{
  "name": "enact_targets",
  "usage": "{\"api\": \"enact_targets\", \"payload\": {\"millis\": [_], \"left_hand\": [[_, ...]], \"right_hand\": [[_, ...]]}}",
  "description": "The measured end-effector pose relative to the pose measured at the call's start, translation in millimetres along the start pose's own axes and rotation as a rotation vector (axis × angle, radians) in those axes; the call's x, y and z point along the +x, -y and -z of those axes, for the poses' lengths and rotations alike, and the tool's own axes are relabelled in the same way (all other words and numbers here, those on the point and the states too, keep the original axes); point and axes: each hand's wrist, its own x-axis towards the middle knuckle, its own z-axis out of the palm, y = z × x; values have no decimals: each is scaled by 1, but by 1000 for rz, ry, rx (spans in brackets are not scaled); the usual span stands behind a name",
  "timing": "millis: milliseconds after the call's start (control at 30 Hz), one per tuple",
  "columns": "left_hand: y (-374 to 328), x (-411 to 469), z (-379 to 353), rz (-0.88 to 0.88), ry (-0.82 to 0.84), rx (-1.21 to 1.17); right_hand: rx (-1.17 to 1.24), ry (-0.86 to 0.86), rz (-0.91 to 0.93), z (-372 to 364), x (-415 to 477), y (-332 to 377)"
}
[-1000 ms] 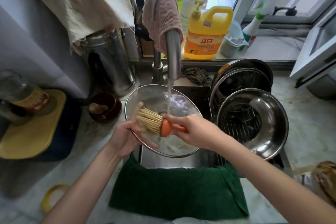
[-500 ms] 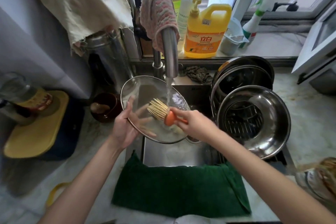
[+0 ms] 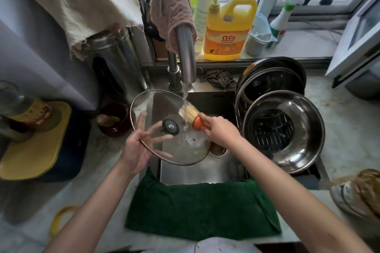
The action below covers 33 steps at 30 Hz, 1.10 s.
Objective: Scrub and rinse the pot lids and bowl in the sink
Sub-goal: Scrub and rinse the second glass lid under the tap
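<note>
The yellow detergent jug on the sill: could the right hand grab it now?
Probably not at once: the right hand grips the brush. The way to the jug looks open, with the faucet off to one side.

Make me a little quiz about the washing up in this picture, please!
1. True or false: water from the faucet is running onto the brush.
2. What does the left hand hold up? A) a plate B) the glass lid C) a fork
3. Fill in: the cloth on the front edge of the sink is ____.

Key: 1 true; 2 B; 3 green.
</note>
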Motion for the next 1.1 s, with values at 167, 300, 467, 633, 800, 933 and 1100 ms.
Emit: {"api": "enact_targets", "payload": {"millis": [167, 300, 467, 633, 800, 933, 1100], "left_hand": [[0, -6, 10, -8, -40, -2], [4, -7, -1, -32, -62, 38], [-1, -11, -8, -86, -92, 79], [-4, -13, -12, -76, -100, 35], [-1, -13, -15, -44, -75, 86], [0, -22, -5, -32, -59, 24], [6, -27, -8, 2, 21, 17]], "right_hand": [[-32, 207, 40, 9, -44, -6], [41, 166, -61, 21, -36, 20], [136, 268, 69, 28, -79, 35], [42, 147, -166, 24, -24, 9], [203, -10, -110, 3, -9, 48], [152, 156, 23, 6, -47, 33], [204, 39, -187, 4, -21, 6]]}}
